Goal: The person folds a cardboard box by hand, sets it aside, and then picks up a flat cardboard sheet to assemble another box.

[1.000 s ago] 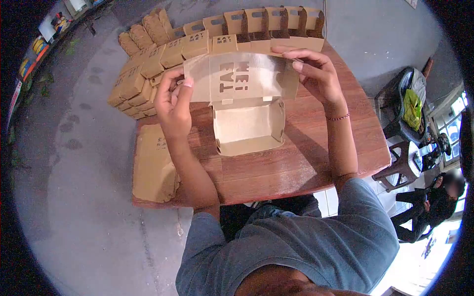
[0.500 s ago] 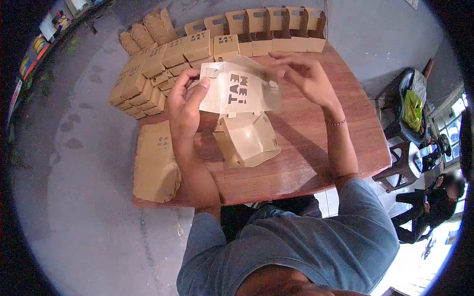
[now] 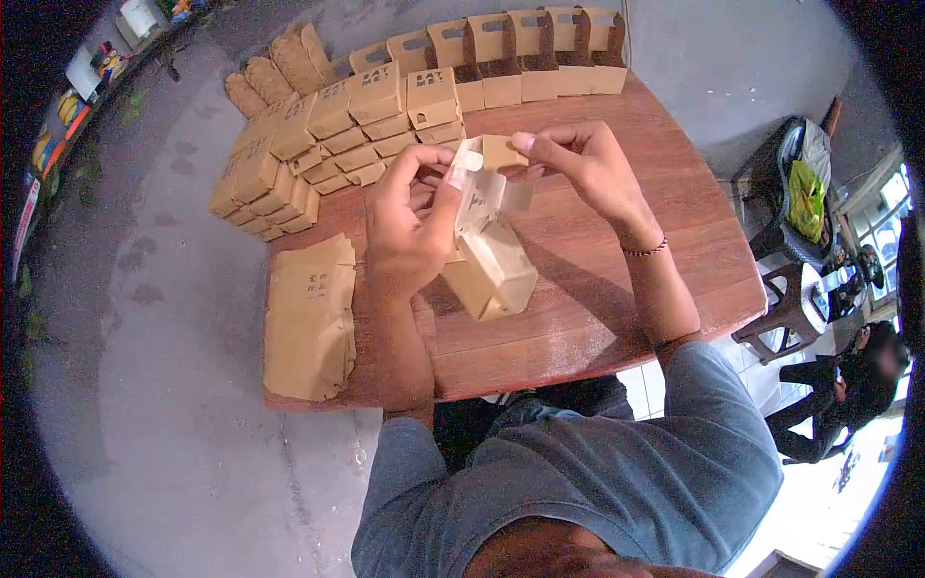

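Note:
A partly folded brown cardboard box (image 3: 493,272) stands open in front of me, its base on the table and its lid raised. My left hand (image 3: 412,220) pinches the lid's left edge between thumb and fingers. At the lid's far right part, my right hand (image 3: 590,175) grips a cardboard flap between thumb and fingertips. The lid is turned partly edge-on, so its cut-out lettering shows only in part. To the left of my left forearm lies a stack of flat box blanks (image 3: 310,323) with printed letters.
Folded "EAT ME!" boxes (image 3: 374,91) are piled at the back left of the wooden table (image 3: 665,260). Handled cardboard carriers (image 3: 530,58) line the back edge. A stool (image 3: 788,306) and a person in dark clothes (image 3: 838,390) are off to the right.
My right hand has come left and down onto the lid's flap. My left hand has moved right, and the lid has gone from spread flat to folded and tilted.

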### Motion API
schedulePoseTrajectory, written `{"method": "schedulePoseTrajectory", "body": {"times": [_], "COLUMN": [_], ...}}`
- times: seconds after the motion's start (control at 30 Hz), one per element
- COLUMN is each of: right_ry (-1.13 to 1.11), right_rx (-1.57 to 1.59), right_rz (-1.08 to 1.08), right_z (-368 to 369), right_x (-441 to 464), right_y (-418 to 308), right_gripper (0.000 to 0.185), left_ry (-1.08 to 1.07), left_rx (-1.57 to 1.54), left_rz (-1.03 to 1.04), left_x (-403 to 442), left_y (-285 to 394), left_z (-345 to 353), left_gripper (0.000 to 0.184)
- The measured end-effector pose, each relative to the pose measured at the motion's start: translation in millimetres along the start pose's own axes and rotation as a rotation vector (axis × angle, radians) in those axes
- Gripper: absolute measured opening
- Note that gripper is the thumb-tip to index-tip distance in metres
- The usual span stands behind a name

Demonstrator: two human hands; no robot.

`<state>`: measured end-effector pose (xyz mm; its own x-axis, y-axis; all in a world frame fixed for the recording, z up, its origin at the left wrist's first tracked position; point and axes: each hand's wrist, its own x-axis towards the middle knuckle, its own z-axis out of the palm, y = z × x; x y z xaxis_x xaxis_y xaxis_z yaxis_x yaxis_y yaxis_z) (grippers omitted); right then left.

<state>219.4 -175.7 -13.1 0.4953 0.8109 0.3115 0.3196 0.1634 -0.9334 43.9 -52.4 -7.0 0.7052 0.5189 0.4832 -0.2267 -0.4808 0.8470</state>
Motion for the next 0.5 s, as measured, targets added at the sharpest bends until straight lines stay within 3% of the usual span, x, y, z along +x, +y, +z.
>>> {"method": "schedulePoseTrajectory", "body": {"times": [0.13,0.2,0.5], "right_ry": [0.019,0.039,-0.028], "right_rx": [-0.086,0.076,-0.119], "right_rz": [-0.021,-0.123,-0.263], "right_z": [-1.3,2.8,10.1], "right_x": [-2.4,-3.9,-9.3], "right_y": [-4.6,-2.7,-1.3], "right_gripper": [0.028,0.02,0.015], "left_ry": [-0.002,0.014,0.053], "left_rx": [-0.013,0.035,0.119], "left_rz": [0.082,0.209,0.224], "left_x": [0.9,3.9,4.3], "left_y": [-2.3,-4.0,-1.5], "left_z": [5.6,7.8,8.9], "left_gripper": [0.01,0.009,0.011]}}
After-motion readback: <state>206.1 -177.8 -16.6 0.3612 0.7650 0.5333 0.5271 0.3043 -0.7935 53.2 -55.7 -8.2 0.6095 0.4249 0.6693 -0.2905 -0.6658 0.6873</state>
